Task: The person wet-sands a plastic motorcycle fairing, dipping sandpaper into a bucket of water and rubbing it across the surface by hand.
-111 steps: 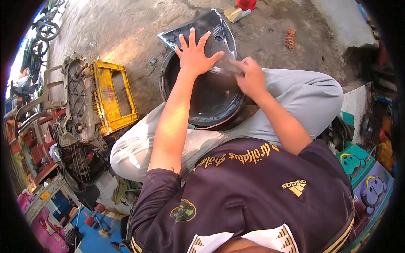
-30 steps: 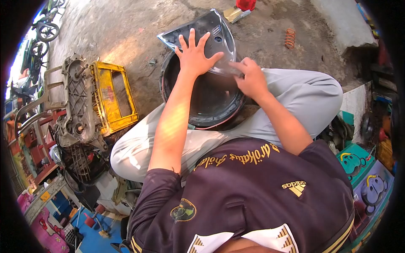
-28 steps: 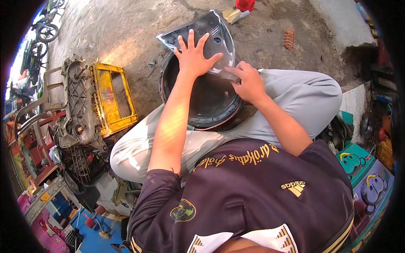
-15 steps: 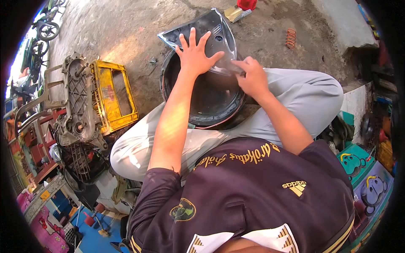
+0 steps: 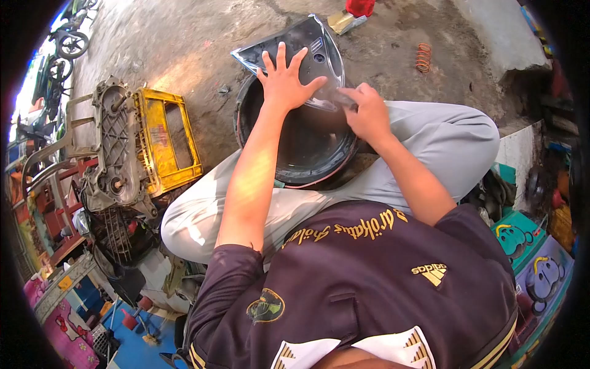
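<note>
Head view. The dark panel is located at the far side of the black basin, with its near end over the basin's mouth and its far end beyond the rim. The panel is roughly triangular, has shiny edges, and carries a round hole near its right edge. The basin sits between the bent legs of the grey trousers.

The left hand is placed palm down on the panel. Its fingers are spread apart, with the thumb directed toward the right hand. The right hand is positioned at the near right end of the panel. Its index finger is extended and the remaining fingers are curled. A grey piece is located at the right fingertips; it is blurred, and whether the fingers are clamped on it cannot be determined.

Left of the basin, a yellow crate stands just beside a metal casing. Beyond the panel, a gold packet lies next to a red object on the concrete floor. A coil spring lies farther right, well apart from the panel.
</note>
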{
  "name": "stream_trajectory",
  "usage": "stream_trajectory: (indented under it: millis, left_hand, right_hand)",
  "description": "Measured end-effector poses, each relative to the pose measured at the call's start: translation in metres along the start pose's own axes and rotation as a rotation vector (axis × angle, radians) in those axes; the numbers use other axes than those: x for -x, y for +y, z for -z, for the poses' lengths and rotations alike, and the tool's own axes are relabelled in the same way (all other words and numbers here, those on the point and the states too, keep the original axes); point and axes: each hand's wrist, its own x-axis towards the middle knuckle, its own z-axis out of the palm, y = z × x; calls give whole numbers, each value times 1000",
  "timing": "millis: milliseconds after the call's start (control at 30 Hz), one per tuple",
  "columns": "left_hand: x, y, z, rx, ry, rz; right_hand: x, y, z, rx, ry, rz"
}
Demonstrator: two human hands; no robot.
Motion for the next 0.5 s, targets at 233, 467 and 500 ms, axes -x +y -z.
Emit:
stream_trajectory:
  millis: [233, 467, 500]
  left_hand:
    - [2, 1, 4, -17, -12, 7]
    - [-1, 5, 5, -7, -19, 19]
    - [0, 4, 6, 3, -22, 25]
  right_hand:
    - [-4, -2, 2, 28, -35, -23]
    - [-4, 9, 0, -25, -14, -4]
    - [-2, 8, 1, -29, -18, -4]
